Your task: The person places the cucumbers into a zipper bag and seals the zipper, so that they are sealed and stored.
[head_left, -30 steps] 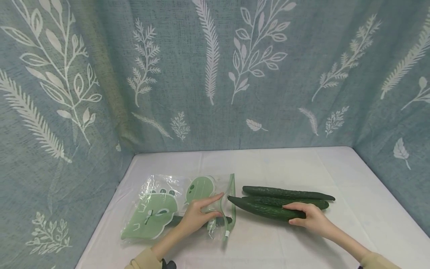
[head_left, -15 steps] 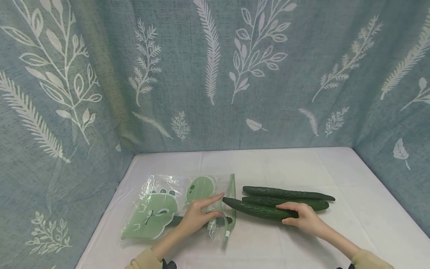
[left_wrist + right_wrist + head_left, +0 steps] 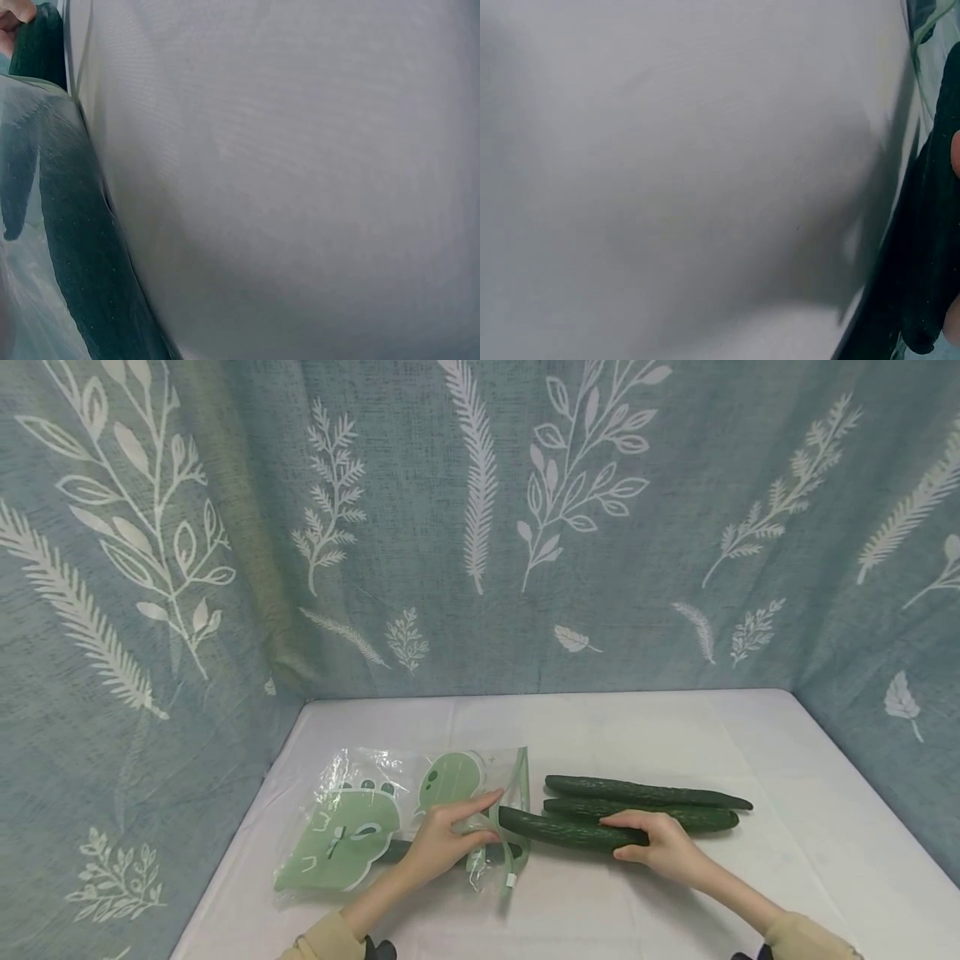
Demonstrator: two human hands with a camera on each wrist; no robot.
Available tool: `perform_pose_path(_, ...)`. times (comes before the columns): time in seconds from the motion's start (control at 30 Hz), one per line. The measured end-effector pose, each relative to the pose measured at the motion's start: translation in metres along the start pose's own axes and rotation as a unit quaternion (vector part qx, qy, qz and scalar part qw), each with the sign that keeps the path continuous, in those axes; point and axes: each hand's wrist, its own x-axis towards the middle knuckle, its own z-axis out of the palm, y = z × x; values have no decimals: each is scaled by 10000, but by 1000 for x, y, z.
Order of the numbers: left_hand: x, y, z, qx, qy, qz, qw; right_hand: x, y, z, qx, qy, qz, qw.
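A clear zip bag point(image 3: 352, 827) with a green cartoon print lies flat at left, its green-edged mouth facing right. Inside it is one cucumber point(image 3: 90, 255). My left hand point(image 3: 438, 843) rests at the bag mouth, thumb and forefinger spread apart; its other fingers are hidden. From the right, my right hand point(image 3: 660, 842) grips a second cucumber point(image 3: 558, 829), thumb on the near side. This cucumber's tip lies within the bag mouth, between the left thumb and forefinger. Through the film in the left wrist view, that tip sits beside the bagged cucumber.
Two more cucumbers, a far one point(image 3: 637, 791) and a nearer one point(image 3: 697, 817), lie side by side just behind the right hand. A white cloth covers the table point(image 3: 600, 910). Blue-green leaf-patterned curtains point(image 3: 420, 543) stand around its back and sides.
My right hand has slid its cucumber leftward, and the tip has passed from the bag's edge into the mouth. The left hand and bag have stayed nearly still.
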Motion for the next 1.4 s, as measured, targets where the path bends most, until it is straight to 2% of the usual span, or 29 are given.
perform_pose_path(0.4,1,1,0,32,1,-79,10000,12,-6,11,-117,-25,-6,9999)
perform_pose_path(0.87,4,4,-1,20,49,-9,10000,25,-14,24,-100,-146,-143,9997)
perform_pose_path(1.4,3,6,-2,55,97,113,9999,47,-29,45,-88,3,-287,9996)
